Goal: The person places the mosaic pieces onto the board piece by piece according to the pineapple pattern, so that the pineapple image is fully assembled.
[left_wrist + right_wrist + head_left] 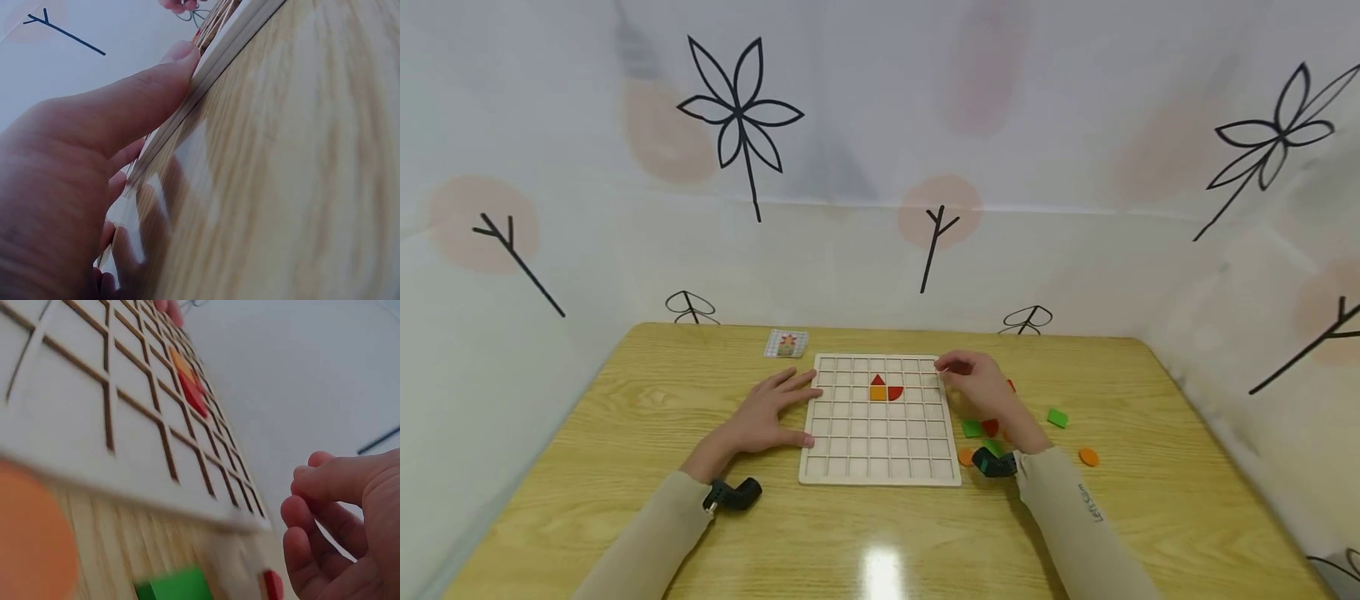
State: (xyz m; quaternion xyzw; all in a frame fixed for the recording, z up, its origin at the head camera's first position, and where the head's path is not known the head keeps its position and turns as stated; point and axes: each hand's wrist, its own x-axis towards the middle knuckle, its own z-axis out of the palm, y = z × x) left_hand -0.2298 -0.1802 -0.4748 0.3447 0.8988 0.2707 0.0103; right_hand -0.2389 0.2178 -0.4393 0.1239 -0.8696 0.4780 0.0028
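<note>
A pale square grid board (880,467) lies on the table. My left hand (763,412) is spread with its fingers and thumb against the board's left edge; in the left wrist view the thumb (156,84) touches the board's side. Inside the grid sit a red triangle (877,380), an orange square (878,393) and a red quarter circle (895,392). By the board's far right corner is my right hand (973,383), its fingers bent and thumb close to the index fingertip. Whether a small piece is between those fingertips is hidden.
Right of the board lie loose pieces, among them a green piece (1057,418), an orange disc (1088,457) and another orange disc (966,457), some partly under my right forearm. A small picture card (786,343) lies behind the board's left corner. A patterned cloth hangs behind the table.
</note>
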